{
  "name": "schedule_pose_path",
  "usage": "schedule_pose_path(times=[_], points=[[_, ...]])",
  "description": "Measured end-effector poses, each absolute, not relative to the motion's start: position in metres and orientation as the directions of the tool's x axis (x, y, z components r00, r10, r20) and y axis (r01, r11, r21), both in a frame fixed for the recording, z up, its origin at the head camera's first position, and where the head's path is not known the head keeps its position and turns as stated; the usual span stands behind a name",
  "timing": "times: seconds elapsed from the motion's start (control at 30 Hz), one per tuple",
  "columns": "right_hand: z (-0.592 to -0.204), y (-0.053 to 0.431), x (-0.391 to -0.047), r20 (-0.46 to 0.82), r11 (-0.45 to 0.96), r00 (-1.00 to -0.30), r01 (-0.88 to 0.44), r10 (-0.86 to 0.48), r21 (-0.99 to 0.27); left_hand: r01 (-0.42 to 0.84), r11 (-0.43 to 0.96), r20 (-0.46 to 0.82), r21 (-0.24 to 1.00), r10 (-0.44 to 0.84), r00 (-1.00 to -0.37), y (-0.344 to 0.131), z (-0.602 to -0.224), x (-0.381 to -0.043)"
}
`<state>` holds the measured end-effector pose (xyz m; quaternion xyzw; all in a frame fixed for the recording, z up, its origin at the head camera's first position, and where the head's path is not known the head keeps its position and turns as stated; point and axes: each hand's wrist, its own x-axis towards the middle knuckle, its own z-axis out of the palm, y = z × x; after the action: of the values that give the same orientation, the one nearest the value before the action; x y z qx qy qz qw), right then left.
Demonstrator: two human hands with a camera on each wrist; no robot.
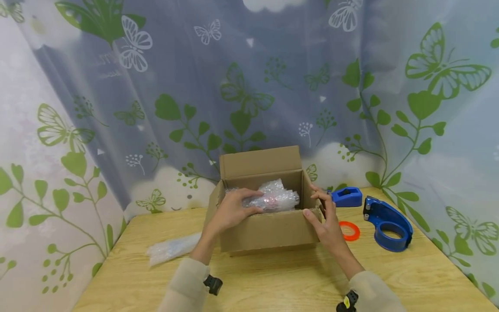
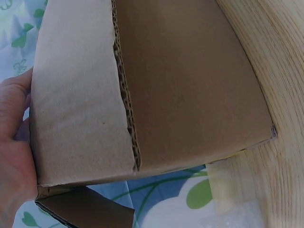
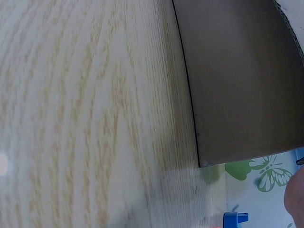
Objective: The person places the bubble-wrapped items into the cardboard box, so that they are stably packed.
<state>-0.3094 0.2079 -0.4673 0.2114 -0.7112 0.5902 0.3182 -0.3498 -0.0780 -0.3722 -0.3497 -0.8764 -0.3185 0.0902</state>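
An open cardboard box (image 1: 269, 232) stands on the table with a bubble-wrapped bundle (image 1: 278, 197) inside; a reddish patch shows through the plastic. My left hand (image 1: 234, 208) reaches over the front wall, and its fairly straight fingers and thumb rest against the bundle's left part. In the left wrist view that hand (image 2: 14, 142) shows beyond the front flap (image 2: 80, 95). My right hand (image 1: 327, 219) holds the box's right front corner, thumb at the front rim and fingers along the right side. Only a sliver of it (image 3: 295, 197) appears in the right wrist view.
Another piece of bubble wrap (image 1: 173, 248) lies left of the box on the wooden table (image 1: 269, 281). To the right are an orange-red tape ring (image 1: 349, 231), a blue tape dispenser (image 1: 390, 225) and another blue tool (image 1: 347, 197). A patterned curtain (image 1: 249, 86) hangs behind.
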Motion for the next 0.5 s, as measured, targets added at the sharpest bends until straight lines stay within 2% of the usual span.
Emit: schedule_pose_path(times=[0.5], points=[[-0.4666,0.2056,-0.3082,0.695,0.192,-0.715,-0.673,0.080,-0.714,0.655,0.555,0.373,0.512,0.543,-0.752,-0.0765,-0.3715,-0.3484]])
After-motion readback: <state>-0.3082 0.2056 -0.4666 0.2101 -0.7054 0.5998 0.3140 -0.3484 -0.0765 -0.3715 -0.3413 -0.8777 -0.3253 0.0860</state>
